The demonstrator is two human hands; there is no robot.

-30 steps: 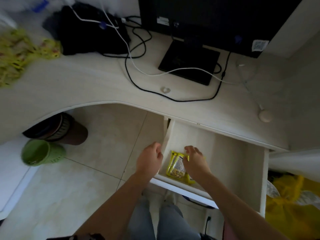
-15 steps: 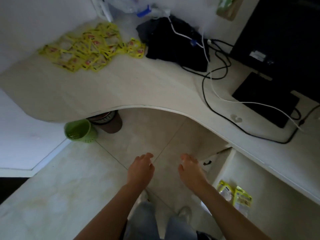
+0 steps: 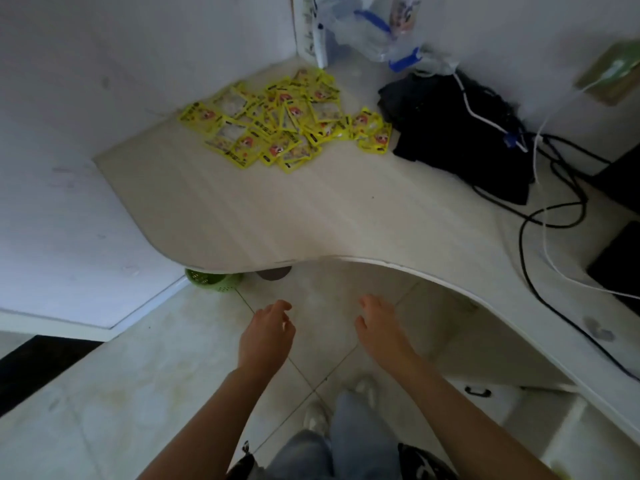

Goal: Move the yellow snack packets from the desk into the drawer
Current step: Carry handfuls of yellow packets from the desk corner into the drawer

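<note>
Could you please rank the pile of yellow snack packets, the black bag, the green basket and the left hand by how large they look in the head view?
1. pile of yellow snack packets and black bag: look alike, so unranked.
2. left hand: nearer the camera, which inflates it.
3. green basket: mostly hidden under the desk.

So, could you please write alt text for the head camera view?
Two empty hands, left and right, hover over the floor before a curved desk. A pile of yellow snack packets lies near its far corner, beside a black bag.
</note>
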